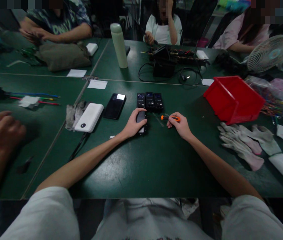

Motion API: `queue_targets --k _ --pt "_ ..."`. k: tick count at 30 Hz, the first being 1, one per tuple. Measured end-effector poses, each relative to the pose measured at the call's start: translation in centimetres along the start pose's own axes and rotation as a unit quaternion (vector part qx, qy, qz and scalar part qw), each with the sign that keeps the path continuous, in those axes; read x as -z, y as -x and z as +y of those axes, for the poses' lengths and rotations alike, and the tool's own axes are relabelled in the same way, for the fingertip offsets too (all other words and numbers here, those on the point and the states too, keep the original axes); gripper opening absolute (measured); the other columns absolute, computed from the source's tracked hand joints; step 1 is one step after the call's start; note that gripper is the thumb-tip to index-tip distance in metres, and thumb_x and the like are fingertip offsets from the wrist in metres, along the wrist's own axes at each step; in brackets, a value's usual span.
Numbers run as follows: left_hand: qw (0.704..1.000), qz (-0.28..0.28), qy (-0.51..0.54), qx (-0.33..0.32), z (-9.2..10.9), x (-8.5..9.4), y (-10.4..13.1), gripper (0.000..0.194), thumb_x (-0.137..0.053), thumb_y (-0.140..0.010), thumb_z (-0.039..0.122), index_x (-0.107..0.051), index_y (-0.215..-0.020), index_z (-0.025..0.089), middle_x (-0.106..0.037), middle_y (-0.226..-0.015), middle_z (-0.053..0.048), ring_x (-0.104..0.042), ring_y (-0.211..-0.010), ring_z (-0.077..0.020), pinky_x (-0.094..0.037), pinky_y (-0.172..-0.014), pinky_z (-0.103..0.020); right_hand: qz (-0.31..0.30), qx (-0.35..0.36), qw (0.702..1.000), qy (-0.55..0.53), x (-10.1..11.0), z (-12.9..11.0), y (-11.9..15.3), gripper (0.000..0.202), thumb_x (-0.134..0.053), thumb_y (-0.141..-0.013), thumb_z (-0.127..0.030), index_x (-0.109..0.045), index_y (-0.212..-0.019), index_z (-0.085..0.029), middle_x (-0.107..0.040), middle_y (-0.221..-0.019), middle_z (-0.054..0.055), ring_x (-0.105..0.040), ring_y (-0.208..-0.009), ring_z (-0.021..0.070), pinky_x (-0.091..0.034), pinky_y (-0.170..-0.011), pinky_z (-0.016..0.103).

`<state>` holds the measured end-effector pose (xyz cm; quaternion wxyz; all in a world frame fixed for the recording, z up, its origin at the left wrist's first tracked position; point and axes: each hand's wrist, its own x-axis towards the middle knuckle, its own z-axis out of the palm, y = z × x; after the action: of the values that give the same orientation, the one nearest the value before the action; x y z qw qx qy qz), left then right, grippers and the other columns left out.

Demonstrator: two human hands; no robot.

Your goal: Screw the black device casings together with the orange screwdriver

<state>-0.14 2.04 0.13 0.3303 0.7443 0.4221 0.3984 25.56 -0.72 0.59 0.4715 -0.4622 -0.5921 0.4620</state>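
My left hand [134, 124] is wrapped round a small black device [140, 117] resting on the green table [141, 166]. To its right, my right hand [180, 125] is closed on an orange-handled screwdriver [171, 118], its shaft pointing left towards the device. The tip and the device are apart. Just beyond my left hand stand three similar black devices [149, 101] side by side. A black phone [115, 106] lies to the left of them, with a white power bank [89, 117] beside it.
A red bin [233, 100] and grey gloves [242, 143] are on the right. A pale green bottle [119, 45] stands further back. Another person's hand [1, 128] is at the far left; several people sit across the table. Fans [270, 53] stand at the back right.
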Motion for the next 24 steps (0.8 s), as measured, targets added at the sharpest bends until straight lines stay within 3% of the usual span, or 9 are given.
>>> queue_targets --k 24 --pt "1.000 0.002 -0.005 0.000 0.17 0.03 0.01 0.038 -0.055 -0.082 0.030 -0.051 -0.119 0.022 -0.054 -0.117 -0.005 -0.053 -0.108 -0.0225 -0.042 -0.099 -0.041 -0.001 0.004 1.000 -0.001 0.03 0.02 0.10 0.024 -0.062 -0.086 -0.041 -0.056 -0.092 -0.019 -0.065 -0.071 0.001 -0.061 -0.059 0.0129 -0.051 -0.057 0.027"
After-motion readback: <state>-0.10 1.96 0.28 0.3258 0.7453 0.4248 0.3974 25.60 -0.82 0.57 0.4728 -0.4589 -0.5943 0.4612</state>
